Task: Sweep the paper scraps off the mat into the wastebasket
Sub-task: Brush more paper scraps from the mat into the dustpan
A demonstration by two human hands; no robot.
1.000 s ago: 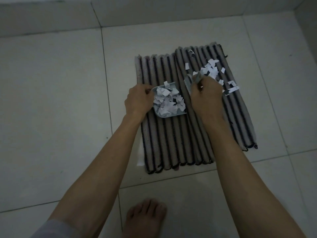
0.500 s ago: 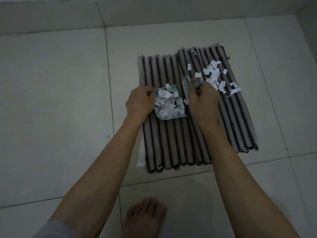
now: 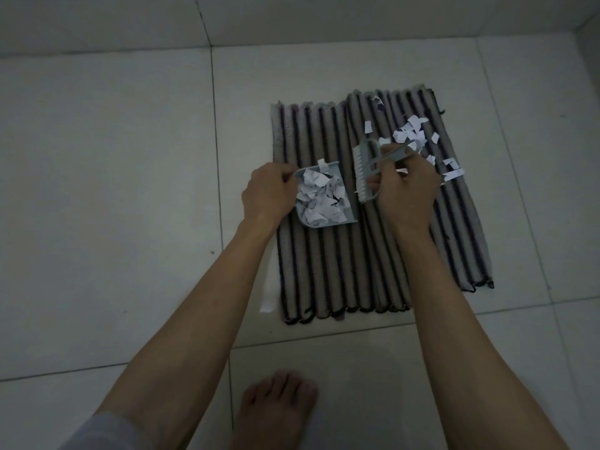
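Observation:
A striped mat [image 3: 341,264] lies on the tiled floor. My left hand [image 3: 269,193] grips the handle of a small grey dustpan [image 3: 352,216] that rests on the mat and is piled with white paper scraps [image 3: 319,198]. My right hand [image 3: 406,186] holds a small grey brush [image 3: 367,172], bristles facing the open side of the pan, a little apart from it. More loose scraps [image 3: 410,133] lie on the mat behind and to the right of my right hand. No wastebasket is in view.
My bare foot [image 3: 276,407] stands on the floor tiles [image 3: 113,190] near the mat's front edge. A white strip of paper [image 3: 268,293] pokes out at the mat's left front edge. A low tiled wall [image 3: 292,17] runs along the back.
My right hand has pulled the brush left, away from the loose scraps, up beside the dustpan's mouth. The left hand and pan have stayed put.

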